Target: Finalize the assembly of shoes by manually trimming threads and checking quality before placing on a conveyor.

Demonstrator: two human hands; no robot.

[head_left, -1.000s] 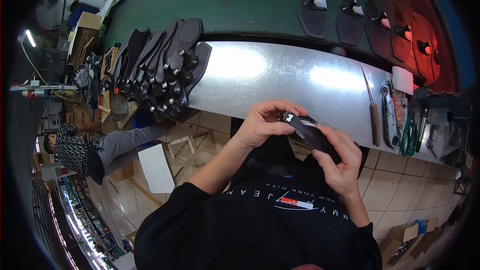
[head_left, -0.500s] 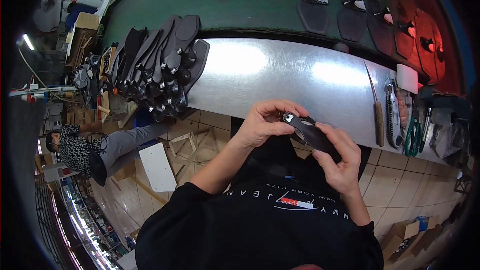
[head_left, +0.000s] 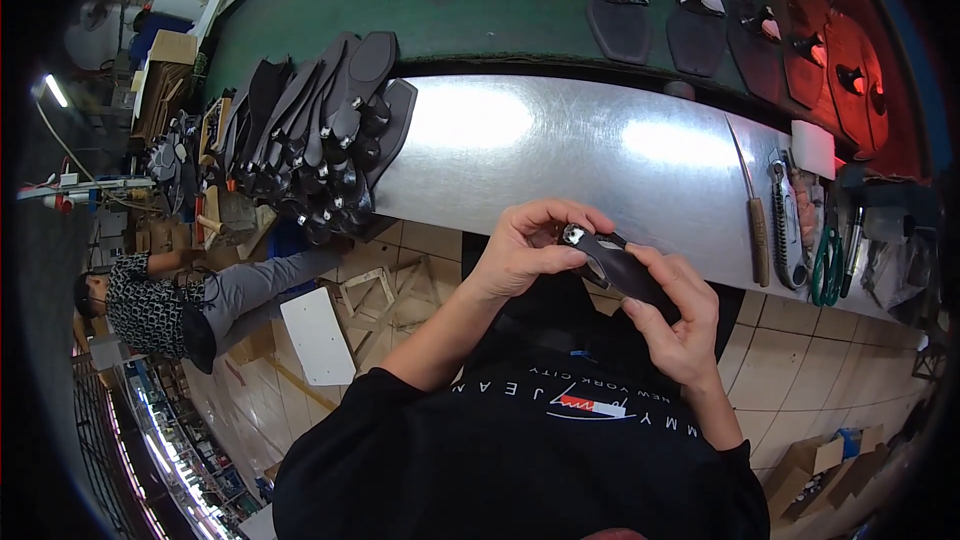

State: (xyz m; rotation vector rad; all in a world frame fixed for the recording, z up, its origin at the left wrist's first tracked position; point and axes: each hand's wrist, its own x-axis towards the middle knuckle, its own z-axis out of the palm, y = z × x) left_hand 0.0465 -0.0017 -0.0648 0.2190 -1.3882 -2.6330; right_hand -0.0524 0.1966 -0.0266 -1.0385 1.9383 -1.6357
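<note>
Above the bench's near edge, I hold a dark sandal sole (head_left: 640, 275) with a strap piece on it, tilted between both hands. My left hand (head_left: 520, 258) pinches its end near a small whitish, shiny tip, thumb below and fingers over the top. The fingers of my right hand (head_left: 685, 320) close round the other end, with the thumb against its lower edge. My hands hide part of the sole and strap. At left on the metal bench (head_left: 560, 140) lies a heap of similar dark sandal soles (head_left: 325, 140) with straps.
Several strapped soles (head_left: 620, 30) lie on the green surface (head_left: 480, 10) beyond, the rightmost under red light. An awl (head_left: 758, 240), a utility knife (head_left: 786, 230), green-handled scissors (head_left: 827, 265) and a white block (head_left: 812, 150) sit at right. Another person (head_left: 150, 305) is at left.
My hands and the sandal sole have barely moved. The soles on the green surface appear slightly farther left. The other person's upper body has shifted a little to the left.
</note>
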